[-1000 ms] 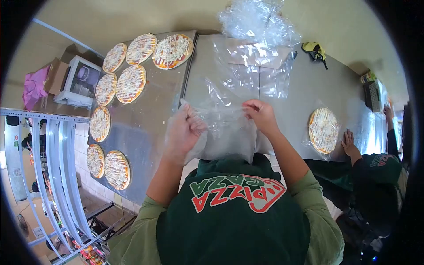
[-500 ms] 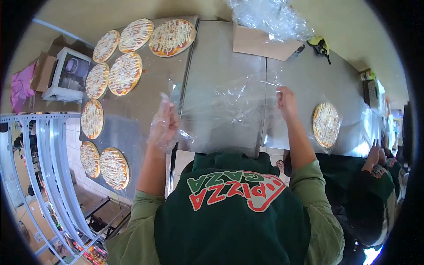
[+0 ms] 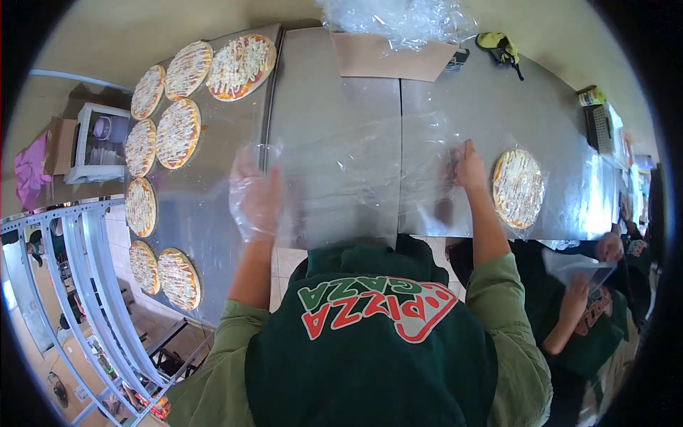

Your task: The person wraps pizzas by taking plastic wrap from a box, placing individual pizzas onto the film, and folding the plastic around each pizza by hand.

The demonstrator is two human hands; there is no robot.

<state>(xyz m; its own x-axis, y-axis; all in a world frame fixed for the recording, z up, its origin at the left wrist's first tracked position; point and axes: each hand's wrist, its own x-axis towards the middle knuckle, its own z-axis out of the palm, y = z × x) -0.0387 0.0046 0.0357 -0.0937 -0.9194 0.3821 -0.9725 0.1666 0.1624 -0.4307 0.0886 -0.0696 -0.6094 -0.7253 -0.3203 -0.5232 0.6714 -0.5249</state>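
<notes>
My left hand, in a clear plastic glove, is raised over the left side of the metal table with its fingers extended. A clear plastic bag, thin and creased, stretches across the middle of the table between my hands. My right hand is bare and pinches the bag's right end. To the right of it lies a topped pizza in clear wrap. Several uncovered pizzas lie on the table at the left.
A cardboard box heaped with clear plastic stands at the back, with a yellow and black item beside it. At the right a co-worker's hands hold clear plastic. Metal shelving stands at the left.
My hands have moved apart, spreading the plastic bag between them, and my left hand's fingers have straightened. The co-worker's hands have left the table and now hold plastic.
</notes>
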